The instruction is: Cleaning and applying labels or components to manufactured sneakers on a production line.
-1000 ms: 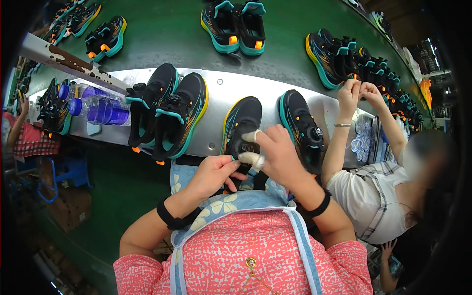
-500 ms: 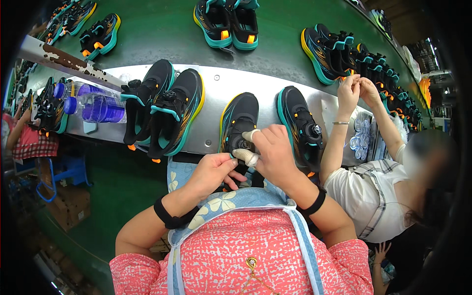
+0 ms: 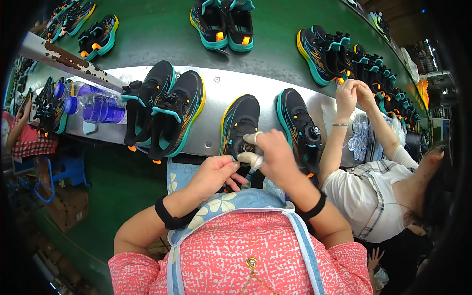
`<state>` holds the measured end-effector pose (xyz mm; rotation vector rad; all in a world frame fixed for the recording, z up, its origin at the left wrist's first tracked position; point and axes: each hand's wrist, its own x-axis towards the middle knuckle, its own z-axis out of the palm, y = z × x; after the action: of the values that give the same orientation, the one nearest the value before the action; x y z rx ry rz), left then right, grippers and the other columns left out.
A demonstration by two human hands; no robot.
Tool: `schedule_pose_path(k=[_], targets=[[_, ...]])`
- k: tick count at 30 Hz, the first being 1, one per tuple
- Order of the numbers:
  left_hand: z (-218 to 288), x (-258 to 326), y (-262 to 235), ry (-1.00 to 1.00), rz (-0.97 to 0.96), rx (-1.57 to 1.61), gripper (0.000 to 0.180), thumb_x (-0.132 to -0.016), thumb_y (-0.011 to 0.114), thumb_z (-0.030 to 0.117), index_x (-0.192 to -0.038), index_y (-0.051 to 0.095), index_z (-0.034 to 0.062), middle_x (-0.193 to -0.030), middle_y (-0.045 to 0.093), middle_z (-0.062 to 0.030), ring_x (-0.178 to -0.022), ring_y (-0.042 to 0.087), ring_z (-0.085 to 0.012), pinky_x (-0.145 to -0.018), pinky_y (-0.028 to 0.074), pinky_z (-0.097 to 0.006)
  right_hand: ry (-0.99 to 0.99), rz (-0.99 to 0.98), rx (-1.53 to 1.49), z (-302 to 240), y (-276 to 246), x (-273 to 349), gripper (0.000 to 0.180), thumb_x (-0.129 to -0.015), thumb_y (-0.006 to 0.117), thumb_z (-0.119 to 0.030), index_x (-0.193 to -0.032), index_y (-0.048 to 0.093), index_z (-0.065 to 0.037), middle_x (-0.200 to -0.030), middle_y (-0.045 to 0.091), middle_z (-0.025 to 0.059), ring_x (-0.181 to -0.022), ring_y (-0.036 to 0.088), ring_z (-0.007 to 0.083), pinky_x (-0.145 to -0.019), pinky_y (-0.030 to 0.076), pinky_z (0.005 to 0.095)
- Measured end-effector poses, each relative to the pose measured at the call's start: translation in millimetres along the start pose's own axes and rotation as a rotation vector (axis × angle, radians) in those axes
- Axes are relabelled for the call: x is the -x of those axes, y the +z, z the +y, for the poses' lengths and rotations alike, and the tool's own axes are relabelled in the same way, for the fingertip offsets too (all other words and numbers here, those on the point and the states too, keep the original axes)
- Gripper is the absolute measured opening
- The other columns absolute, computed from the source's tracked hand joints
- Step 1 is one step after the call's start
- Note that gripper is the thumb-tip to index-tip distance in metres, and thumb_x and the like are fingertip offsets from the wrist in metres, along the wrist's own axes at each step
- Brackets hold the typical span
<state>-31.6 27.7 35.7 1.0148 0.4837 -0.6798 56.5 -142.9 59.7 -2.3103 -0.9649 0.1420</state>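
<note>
The black dial-lace sneaker (image 3: 243, 114) lies toe-away before the person, its heel end partly hidden by the hands. The left hand (image 3: 215, 173) pinches its teal edge between thumb and forefinger, other fingers loosely curled. The right hand (image 3: 276, 156), two digits wearing pale finger cots (image 3: 250, 159), has those digits parted by the dial; whether they grip it, I cannot tell. Another sneaker (image 3: 298, 119) stands beside it on the metal ledge (image 3: 221, 101), bordering a green worktop (image 3: 275, 34); at right, a co-worker (image 3: 376, 196) raises both hands.
</note>
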Motion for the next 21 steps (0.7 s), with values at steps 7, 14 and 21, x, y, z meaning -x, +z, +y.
schedule_pose_path(k=[7,14,21], targets=[[-6,-2,5,0.01,0.002,0.0,0.027,-0.1,0.044,0.019,-0.108,0.059,-0.0011,-0.088,0.07,-0.0165,-0.064,0.066,-0.0156,-0.054,0.048,-0.024,-0.009,0.009,-0.072,2,7,6,0.041,-0.075,0.075,-0.014,-0.114,0.064,-0.009,-0.088,0.06,0.0091,-0.084,0.056,0.0279,-0.078,0.043,0.0343],[-11,-1,9,0.114,-0.031,0.124,0.027,-0.1,0.045,0.022,-0.113,0.057,0.0006,-0.098,0.068,-0.0157,-0.077,0.067,-0.0158,-0.059,0.049,-0.025,0.123,0.046,-0.213,-5,-18,8,0.045,-0.077,0.076,-0.017,-0.116,0.059,-0.002,-0.099,0.058,0.0154,-0.093,0.057,0.0323,-0.082,0.045,0.0395],[-10,14,23,0.81,-0.032,-1.06,0.056,-0.087,0.066,0.023,-0.136,0.045,0.006,-0.113,0.058,-0.0229,-0.1,0.059,-0.039,-0.081,0.049,-0.046,0.647,0.11,-0.116,68,-81,58,0.048,-0.097,0.052,-0.024,-0.134,0.042,0.005,-0.116,0.057,0.0267,-0.11,0.057,0.037,-0.096,0.042,0.0388]])
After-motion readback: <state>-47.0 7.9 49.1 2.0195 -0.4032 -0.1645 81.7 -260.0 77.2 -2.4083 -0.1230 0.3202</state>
